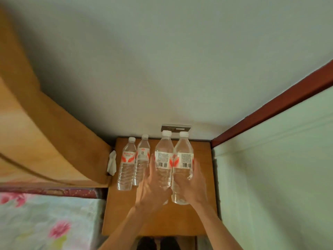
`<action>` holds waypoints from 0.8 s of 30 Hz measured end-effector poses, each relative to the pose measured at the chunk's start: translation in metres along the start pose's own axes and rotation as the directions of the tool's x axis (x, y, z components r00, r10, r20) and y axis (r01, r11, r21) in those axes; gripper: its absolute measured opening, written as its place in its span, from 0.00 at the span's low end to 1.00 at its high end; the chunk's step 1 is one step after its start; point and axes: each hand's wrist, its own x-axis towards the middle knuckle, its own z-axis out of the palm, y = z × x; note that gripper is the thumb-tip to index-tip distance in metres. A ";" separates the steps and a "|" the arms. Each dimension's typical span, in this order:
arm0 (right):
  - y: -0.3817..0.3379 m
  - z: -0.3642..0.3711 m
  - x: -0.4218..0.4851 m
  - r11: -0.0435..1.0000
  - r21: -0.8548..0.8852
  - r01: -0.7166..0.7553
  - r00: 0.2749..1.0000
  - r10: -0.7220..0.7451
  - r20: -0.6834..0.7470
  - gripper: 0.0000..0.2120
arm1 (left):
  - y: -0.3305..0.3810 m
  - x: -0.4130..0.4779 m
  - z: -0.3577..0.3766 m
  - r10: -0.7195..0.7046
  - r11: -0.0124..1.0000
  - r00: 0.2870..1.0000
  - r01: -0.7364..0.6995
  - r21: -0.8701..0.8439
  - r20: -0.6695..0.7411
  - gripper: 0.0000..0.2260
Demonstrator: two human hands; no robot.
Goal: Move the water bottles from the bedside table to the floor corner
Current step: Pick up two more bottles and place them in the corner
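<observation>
**Two bottles in hand, two waiting**

The left hand [153,186] and the right hand [193,184] are reaching forward side by side over the worktop [155,221], each wrapping around the lower half of a water bottle. The left hand is curling around the third bottle [163,157] from the left, fingers spread up its side; the right hand is closing on the rightmost bottle [182,157] with the fingers hidden round its far side. Both bottles look held, though whether they are already lifting off the wood I cannot tell. The other two bottles [134,159] are standing upright and untouched near the bed frame [59,134], beside a crumpled tissue [112,164].

To do this step well, the grips should be sitting firmly around the ribbed lower sections, where thin plastic gives least, and both bottles should be rising straight up so they are not knocking the neighbouring pair over. Both forearms are extending from the bottom edge, nearly parallel, wrists angled slightly inward toward each other, palms facing
</observation>
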 end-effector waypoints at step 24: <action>-0.168 -0.022 -0.083 0.878 0.096 0.468 0.774 -0.461 0.434 0.43 | 0.066 -0.114 -0.158 -0.113 0.980 0.853 0.012 -0.197 -0.509 0.54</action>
